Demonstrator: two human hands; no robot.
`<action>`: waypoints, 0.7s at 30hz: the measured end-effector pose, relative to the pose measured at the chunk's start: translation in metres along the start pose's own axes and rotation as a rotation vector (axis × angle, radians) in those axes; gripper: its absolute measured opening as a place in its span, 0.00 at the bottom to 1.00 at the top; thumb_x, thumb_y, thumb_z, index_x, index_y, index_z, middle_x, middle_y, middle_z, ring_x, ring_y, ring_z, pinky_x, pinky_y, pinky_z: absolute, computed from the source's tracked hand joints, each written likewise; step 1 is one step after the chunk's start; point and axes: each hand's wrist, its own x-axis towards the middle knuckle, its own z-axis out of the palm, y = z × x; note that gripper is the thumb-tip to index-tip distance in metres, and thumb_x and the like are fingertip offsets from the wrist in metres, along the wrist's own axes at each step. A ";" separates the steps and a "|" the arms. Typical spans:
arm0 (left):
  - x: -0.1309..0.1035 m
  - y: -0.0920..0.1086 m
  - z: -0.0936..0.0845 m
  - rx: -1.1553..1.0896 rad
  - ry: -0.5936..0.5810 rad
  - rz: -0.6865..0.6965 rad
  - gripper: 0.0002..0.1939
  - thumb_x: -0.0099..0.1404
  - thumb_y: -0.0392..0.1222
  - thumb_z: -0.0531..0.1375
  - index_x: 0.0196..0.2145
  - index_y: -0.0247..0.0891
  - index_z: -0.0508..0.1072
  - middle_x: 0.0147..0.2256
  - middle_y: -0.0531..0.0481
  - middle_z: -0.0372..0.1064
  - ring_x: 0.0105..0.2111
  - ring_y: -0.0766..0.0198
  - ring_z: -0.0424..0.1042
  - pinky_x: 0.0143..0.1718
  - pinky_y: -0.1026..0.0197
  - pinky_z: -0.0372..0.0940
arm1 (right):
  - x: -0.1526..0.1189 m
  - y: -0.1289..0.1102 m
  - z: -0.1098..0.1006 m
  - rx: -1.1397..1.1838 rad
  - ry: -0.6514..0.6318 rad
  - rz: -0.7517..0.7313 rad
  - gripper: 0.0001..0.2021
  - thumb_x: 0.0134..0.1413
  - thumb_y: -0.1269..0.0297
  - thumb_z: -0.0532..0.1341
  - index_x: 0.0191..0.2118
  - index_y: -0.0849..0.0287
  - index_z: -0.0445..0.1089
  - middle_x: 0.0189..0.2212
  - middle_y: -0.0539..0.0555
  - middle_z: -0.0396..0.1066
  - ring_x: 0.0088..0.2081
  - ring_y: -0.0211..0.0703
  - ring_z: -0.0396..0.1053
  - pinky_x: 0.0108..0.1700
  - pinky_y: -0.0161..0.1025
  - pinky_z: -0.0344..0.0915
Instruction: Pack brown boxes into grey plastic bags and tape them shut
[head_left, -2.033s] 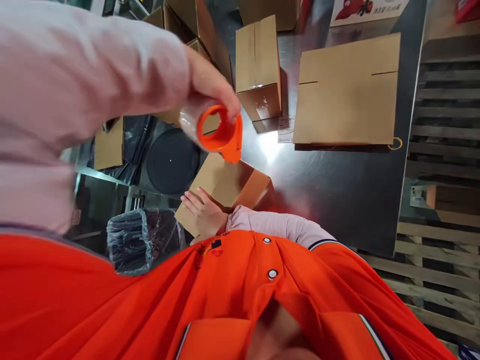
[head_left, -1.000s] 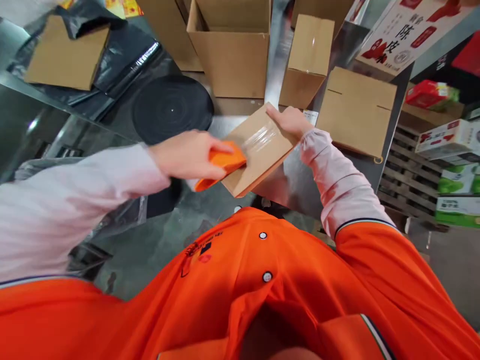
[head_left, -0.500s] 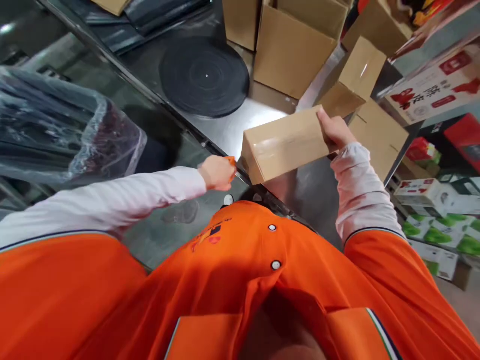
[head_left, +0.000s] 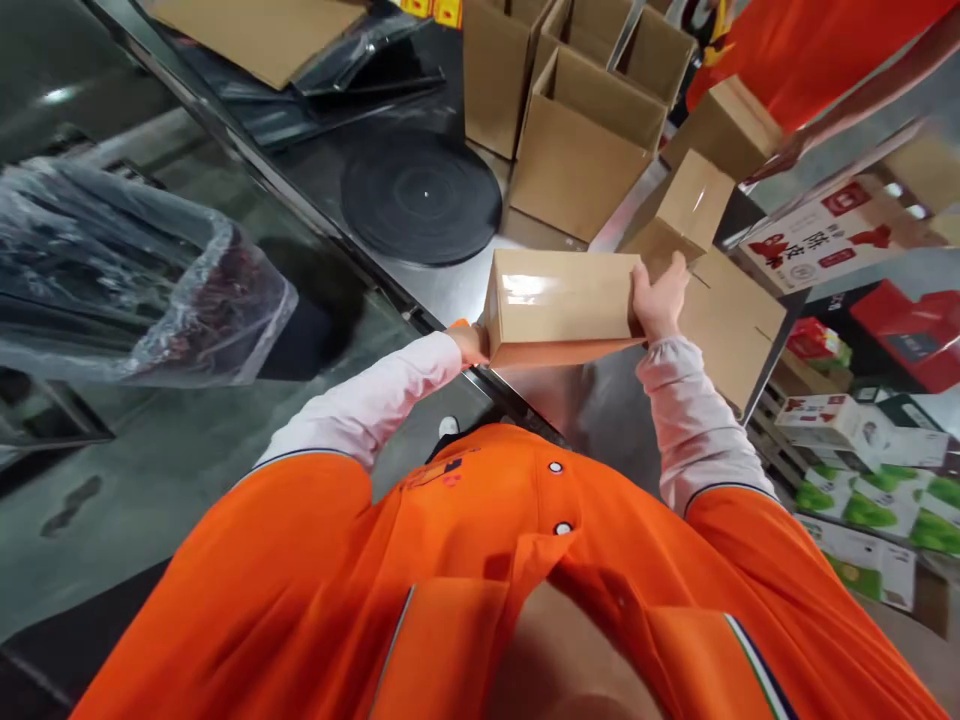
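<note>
A closed cardboard box (head_left: 566, 295), with shiny clear tape on its top, is held over the metal table's near edge. My right hand (head_left: 660, 300) grips its right end, thumb on the near side and fingers on the far side. My left hand (head_left: 471, 343) is closed at the box's left end, its fingers partly hidden there. A small orange object (head_left: 459, 323) shows in that hand, too little visible to tell its kind. Just beyond my right hand sits another taped carton (head_left: 691, 205).
A round black turntable (head_left: 422, 198) lies on the table, with open cartons (head_left: 581, 150) behind it. At left stands a bin lined with clear plastic (head_left: 217, 290). Printed boxes (head_left: 817, 240) line the right, and a person in orange (head_left: 847, 50) is at the upper right.
My left hand has moved right to the box's left end, the orange object still in it. The box has turned level, and my right hand has shifted slightly nearer me with it.
</note>
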 end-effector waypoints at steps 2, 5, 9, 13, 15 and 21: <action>-0.007 -0.024 -0.025 -0.019 0.033 0.014 0.30 0.76 0.47 0.60 0.67 0.23 0.69 0.53 0.41 0.80 0.49 0.63 0.77 0.48 0.65 0.66 | -0.016 -0.014 -0.004 -0.128 -0.104 -0.335 0.41 0.73 0.36 0.48 0.73 0.65 0.65 0.74 0.76 0.58 0.79 0.69 0.47 0.75 0.73 0.44; -0.026 -0.055 -0.082 0.048 0.243 -0.023 0.39 0.71 0.51 0.62 0.72 0.27 0.64 0.60 0.43 0.76 0.56 0.56 0.74 0.57 0.57 0.63 | -0.039 -0.031 -0.003 -0.265 -0.422 -0.801 0.45 0.66 0.29 0.56 0.76 0.56 0.63 0.78 0.68 0.54 0.80 0.76 0.42 0.73 0.82 0.36; -0.050 -0.057 -0.150 0.212 0.750 -0.003 0.30 0.77 0.52 0.52 0.70 0.37 0.69 0.64 0.49 0.72 0.64 0.54 0.59 0.72 0.39 0.44 | -0.053 -0.041 0.011 -0.360 -0.447 -0.850 0.47 0.64 0.25 0.55 0.79 0.50 0.57 0.79 0.64 0.50 0.79 0.79 0.43 0.73 0.84 0.37; -0.037 -0.015 -0.157 0.352 0.685 0.144 0.28 0.78 0.46 0.47 0.68 0.37 0.69 0.53 0.50 0.76 0.60 0.56 0.58 0.75 0.40 0.35 | -0.058 -0.045 0.018 -0.328 -0.400 -0.804 0.46 0.66 0.25 0.52 0.80 0.48 0.57 0.80 0.61 0.50 0.80 0.79 0.42 0.73 0.84 0.38; -0.024 0.004 -0.150 0.389 0.467 0.235 0.27 0.76 0.46 0.48 0.64 0.35 0.74 0.49 0.49 0.78 0.59 0.58 0.61 0.75 0.46 0.36 | -0.060 -0.047 0.017 -0.311 -0.389 -0.786 0.46 0.66 0.26 0.53 0.79 0.48 0.57 0.80 0.61 0.51 0.80 0.79 0.41 0.73 0.85 0.37; -0.061 0.001 -0.145 0.390 0.656 -0.056 0.25 0.77 0.42 0.46 0.61 0.30 0.74 0.53 0.43 0.75 0.59 0.53 0.60 0.76 0.41 0.39 | -0.065 -0.069 0.031 -0.188 -0.327 -0.673 0.45 0.68 0.27 0.52 0.78 0.51 0.60 0.79 0.63 0.52 0.79 0.84 0.41 0.72 0.88 0.35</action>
